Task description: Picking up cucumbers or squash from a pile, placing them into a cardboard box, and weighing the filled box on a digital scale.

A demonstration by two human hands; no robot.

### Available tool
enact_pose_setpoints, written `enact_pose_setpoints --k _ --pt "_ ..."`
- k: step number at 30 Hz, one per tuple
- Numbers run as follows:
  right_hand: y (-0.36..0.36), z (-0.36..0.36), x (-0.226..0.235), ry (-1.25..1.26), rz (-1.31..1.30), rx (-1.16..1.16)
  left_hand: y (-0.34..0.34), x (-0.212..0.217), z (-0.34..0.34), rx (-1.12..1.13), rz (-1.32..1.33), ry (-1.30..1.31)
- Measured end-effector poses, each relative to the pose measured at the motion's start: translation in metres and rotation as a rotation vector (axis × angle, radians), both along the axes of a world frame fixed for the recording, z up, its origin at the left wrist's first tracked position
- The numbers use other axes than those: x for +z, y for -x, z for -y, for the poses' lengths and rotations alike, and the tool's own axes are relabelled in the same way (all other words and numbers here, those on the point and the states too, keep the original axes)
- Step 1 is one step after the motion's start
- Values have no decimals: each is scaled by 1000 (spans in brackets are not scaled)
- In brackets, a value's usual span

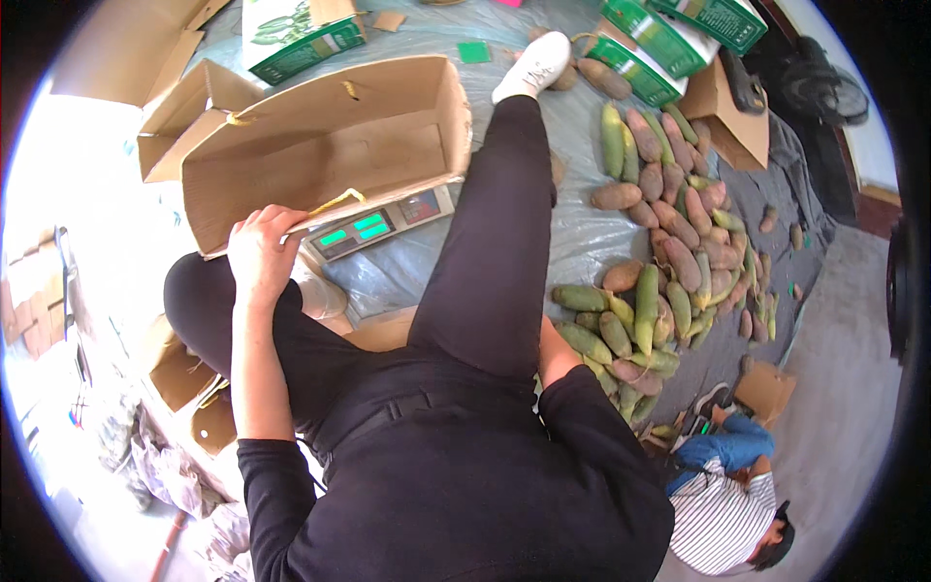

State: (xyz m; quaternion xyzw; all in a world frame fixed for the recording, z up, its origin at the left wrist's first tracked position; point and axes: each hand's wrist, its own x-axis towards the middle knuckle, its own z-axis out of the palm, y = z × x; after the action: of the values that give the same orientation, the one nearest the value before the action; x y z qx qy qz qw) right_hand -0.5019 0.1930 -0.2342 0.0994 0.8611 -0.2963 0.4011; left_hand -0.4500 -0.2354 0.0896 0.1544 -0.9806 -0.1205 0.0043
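Observation:
My left hand (260, 254) grips the near edge of an open, empty cardboard box (320, 145) that rests on a digital scale (380, 225) with lit green displays. My right hand is hidden behind my right leg (495, 252), which stretches forward across the plastic sheet; only the forearm (555, 351) shows, reaching toward a heap of green and purple-brown oblong fruits (659, 262) on my right.
More cardboard boxes (184, 102) lie at the left and far left. Green-and-white printed cartons (669, 34) sit at the back. A brown box (732, 121) stands by the heap. Another person in a striped shirt (722, 509) crouches at lower right.

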Motion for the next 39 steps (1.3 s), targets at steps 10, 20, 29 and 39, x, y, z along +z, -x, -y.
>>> enact_pose_setpoints --k 10,20,29,39 --pt "35 44 -1 -43 30 -217 -2 -5 5 22 -3 10" --pt "33 20 -2 127 40 -466 -2 2 1 10 111 -75" --pt "79 -18 120 239 -405 -392 -6 -1 6 -16 40 -89" --pt "179 90 361 857 -933 -100 1 -1 12 34 43 -87"
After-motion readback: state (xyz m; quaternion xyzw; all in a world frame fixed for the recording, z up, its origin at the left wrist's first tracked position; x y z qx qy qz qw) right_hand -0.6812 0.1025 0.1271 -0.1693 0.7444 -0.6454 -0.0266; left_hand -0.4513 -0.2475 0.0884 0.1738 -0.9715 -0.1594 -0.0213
